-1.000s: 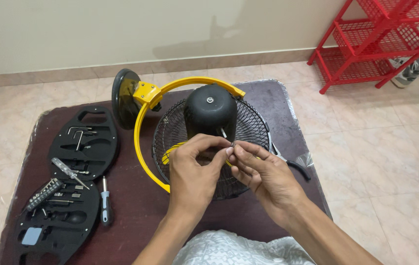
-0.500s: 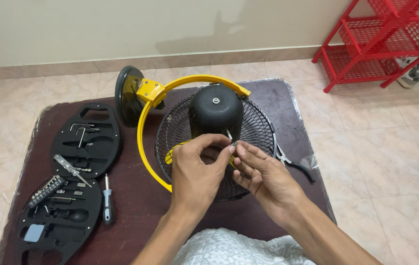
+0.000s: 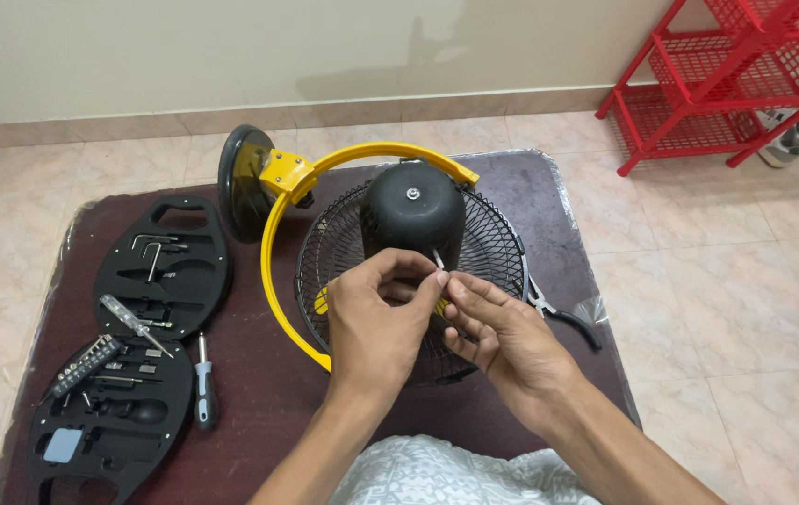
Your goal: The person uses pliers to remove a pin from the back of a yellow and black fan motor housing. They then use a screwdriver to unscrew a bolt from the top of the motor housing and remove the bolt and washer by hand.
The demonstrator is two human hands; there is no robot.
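Scene: person is working over a floor fan (image 3: 409, 271) lying grille-down on a maroon mat (image 3: 259, 393) spread on the tiled floor.
Risk: small white piece (image 3: 439, 259) could be slipping from the fingertips & dropping through the wire grille (image 3: 343, 248), since the grip looks like a light pinch right above open mesh.
Left hand (image 3: 376, 323): hovering by the black motor housing (image 3: 411, 215), fingers curled, tips pinching together on the white piece.
Right hand (image 3: 502, 341): reaching in from the right, fingertips meeting the left's, closing on the same piece.
Nearby: pliers (image 3: 558, 313) at right; screwdriver (image 3: 204, 383) & open tool case (image 3: 128, 346) at left.
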